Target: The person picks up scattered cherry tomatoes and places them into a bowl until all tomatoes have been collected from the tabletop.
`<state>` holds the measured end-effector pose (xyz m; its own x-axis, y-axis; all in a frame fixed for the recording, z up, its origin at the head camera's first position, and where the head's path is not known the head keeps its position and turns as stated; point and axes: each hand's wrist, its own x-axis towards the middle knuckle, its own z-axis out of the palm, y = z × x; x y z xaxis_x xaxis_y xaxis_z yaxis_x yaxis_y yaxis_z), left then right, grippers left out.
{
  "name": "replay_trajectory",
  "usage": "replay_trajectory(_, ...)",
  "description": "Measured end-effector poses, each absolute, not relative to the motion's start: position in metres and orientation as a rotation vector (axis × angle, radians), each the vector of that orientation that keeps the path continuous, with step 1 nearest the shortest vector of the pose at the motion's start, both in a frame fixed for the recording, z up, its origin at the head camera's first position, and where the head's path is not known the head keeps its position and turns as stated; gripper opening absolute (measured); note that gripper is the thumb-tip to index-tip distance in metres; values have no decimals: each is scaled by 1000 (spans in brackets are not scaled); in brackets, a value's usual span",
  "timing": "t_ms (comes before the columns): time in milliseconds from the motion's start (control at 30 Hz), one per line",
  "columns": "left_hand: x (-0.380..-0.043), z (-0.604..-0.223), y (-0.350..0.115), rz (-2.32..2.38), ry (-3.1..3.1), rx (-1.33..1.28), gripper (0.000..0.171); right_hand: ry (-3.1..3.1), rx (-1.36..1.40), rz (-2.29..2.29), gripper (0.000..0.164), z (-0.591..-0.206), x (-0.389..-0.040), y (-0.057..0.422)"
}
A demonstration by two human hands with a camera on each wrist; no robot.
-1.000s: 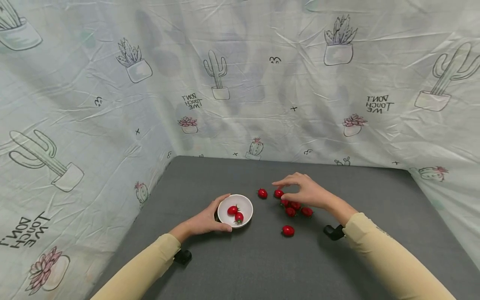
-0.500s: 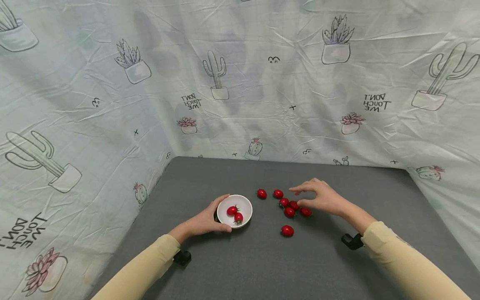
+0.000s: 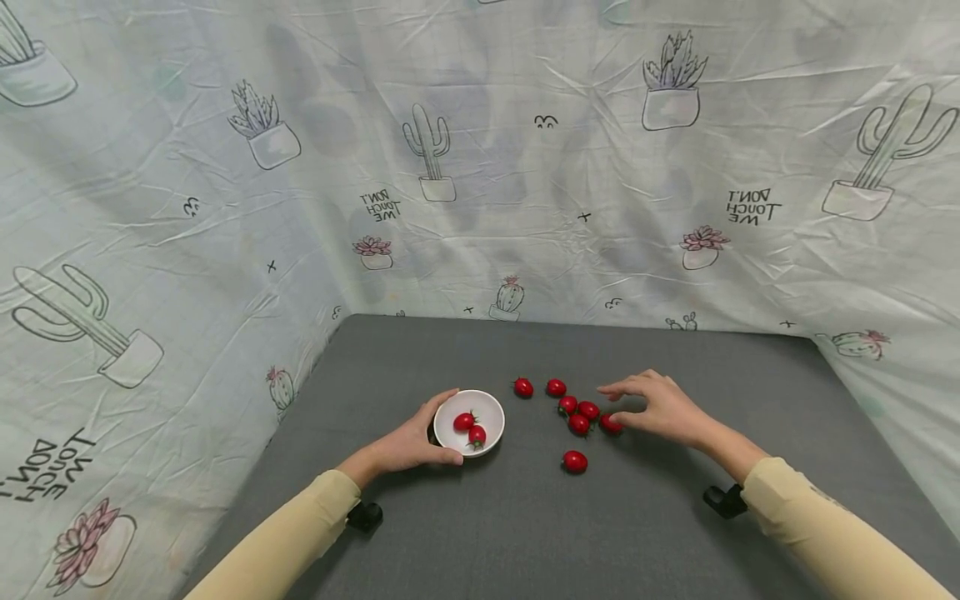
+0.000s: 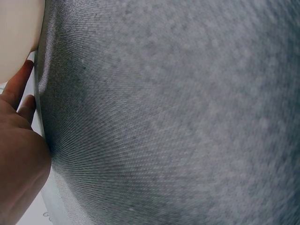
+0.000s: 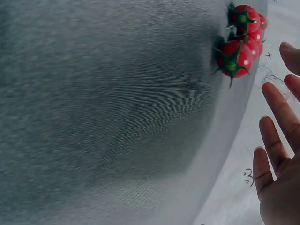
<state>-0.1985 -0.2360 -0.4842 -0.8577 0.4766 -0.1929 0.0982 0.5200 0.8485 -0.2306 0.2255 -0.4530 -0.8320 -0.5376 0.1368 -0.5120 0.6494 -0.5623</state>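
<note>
A small white bowl (image 3: 490, 406) stands on the dark grey table, with two red cherry tomatoes (image 3: 464, 422) inside. My left hand (image 3: 411, 439) holds it from the left, thumb at the near side and fingers at the far side. In the left wrist view the bowl (image 4: 18, 37) shows above the fingers of that hand (image 4: 21, 154). My right hand (image 3: 663, 406) hovers at the right end of a cluster of cherry tomatoes (image 3: 578, 424), thumb and fingers apart with nothing between them. The right wrist view shows the fingers spread beside green-topped cherry tomatoes (image 5: 236, 60).
Two single cherry tomatoes (image 3: 523, 387) lie apart from each other behind the cluster, and another cherry tomato (image 3: 575, 462) lies in front of it. A pale cloth (image 3: 480, 208) printed with potted cacti hangs behind and left of the grey table (image 3: 480, 533).
My right hand has moved right and a little nearer, from above the back of the tomatoes to the cluster's right end. The left hand and the bowl have stayed put.
</note>
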Motion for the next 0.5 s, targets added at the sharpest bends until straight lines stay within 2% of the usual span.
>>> replay_trajectory(300,-199,-484,-235,1282,2365,466,111,2812,-889,-924,48,-462,-226,236)
replay_trajectory(500,-199,-486,-235,1283,2374,470,110,2788,-909,-937,44,-474,-225,241)
